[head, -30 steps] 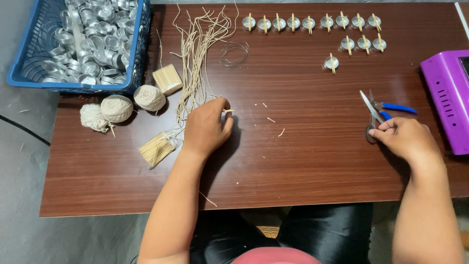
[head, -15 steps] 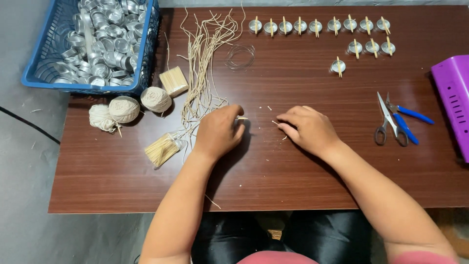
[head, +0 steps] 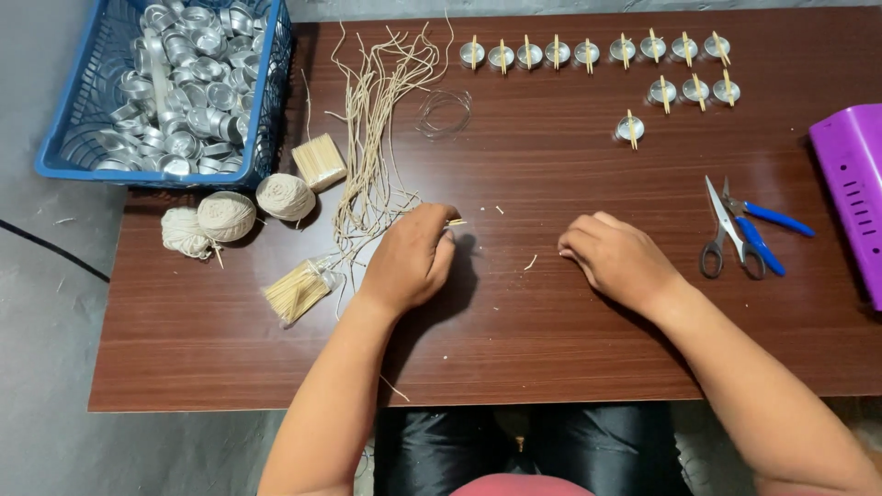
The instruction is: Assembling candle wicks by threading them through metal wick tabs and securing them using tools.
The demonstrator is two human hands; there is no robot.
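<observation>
The left hand (head: 409,262) rests on the brown tabletop (head: 551,349), its grip pinched on a short pale stick (head: 455,222) whose tip pokes out past the fingertips, at the lower end of the bundle of cut wick strings (head: 372,138). The right hand (head: 617,259) lies palm down to the right, well apart from the left; its fingers are curled loosely, and whether they pinch anything cannot be told from this view.

A packet of thin wooden sticks (head: 299,292) lies just beside the left wrist, and a second block of sticks (head: 319,162) sits near three balls of twine (head: 230,216). A blue basket (head: 262,138) of small metal cups stands at the far left corner. Finished cups with sticks laid across them (head: 597,53) line the far edge. Scissors (head: 726,234) and blue-handled pliers (head: 767,230) lie to the right, beside a purple case (head: 850,193).

The stick is held only by its end, so it could slip or snap if squeezed sideways. The left forearm lies close to the stick packet and the loose strings, so a careless sweep may scatter them. Small offcuts (head: 531,263) between the hands could get mixed up with the work.
</observation>
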